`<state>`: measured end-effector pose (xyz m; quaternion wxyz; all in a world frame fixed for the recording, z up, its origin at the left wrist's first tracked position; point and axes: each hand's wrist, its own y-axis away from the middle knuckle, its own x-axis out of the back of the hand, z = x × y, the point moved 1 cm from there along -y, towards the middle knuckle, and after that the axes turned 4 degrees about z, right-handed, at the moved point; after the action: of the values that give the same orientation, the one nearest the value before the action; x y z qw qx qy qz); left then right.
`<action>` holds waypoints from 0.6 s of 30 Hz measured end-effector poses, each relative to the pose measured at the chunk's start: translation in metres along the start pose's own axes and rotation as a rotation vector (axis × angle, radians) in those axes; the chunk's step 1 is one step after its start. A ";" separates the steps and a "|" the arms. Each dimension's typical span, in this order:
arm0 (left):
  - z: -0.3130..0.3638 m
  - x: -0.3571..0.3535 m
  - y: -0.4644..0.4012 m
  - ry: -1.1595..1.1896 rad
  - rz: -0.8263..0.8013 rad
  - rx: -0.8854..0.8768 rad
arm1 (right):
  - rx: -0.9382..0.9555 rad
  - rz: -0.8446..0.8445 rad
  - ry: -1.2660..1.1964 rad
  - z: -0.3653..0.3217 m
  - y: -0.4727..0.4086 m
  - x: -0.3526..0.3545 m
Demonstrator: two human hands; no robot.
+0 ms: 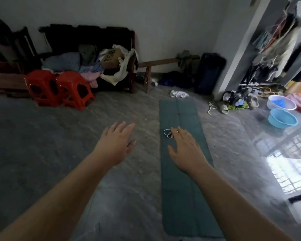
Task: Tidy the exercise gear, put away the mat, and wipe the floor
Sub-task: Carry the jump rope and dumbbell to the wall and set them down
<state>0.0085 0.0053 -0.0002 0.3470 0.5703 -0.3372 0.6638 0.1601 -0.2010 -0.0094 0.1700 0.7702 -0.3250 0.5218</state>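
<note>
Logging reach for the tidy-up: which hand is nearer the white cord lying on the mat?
Right. The right hand reaches just beside the white cord; the left hand hovers off the mat.

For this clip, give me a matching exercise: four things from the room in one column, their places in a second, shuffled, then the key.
Things:
1. green mat
2. red stools
3. blue basin
4. white cord

Places:
A. on the mat, by the right hand
B. far left, in front of the cluttered bench
C. flat on the floor, centre
D. on the floor, far right

Pairs: 1-C, 2-B, 3-D, 4-A
</note>
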 end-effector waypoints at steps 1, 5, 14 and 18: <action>-0.007 -0.004 -0.005 0.008 -0.023 0.005 | 0.000 -0.016 0.028 -0.003 -0.007 -0.008; -0.039 -0.037 -0.036 0.031 -0.066 0.017 | -0.047 -0.105 0.079 -0.007 -0.041 -0.039; -0.080 -0.085 -0.184 0.016 -0.153 -0.037 | -0.093 -0.169 0.031 0.021 -0.181 -0.097; -0.095 -0.098 -0.271 0.006 -0.221 -0.022 | -0.090 -0.230 0.037 0.038 -0.271 -0.119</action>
<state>0.1982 0.2218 -0.0945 0.4251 0.5982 -0.2785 0.6196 0.3406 0.0125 -0.1126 0.2691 0.7841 -0.2545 0.4980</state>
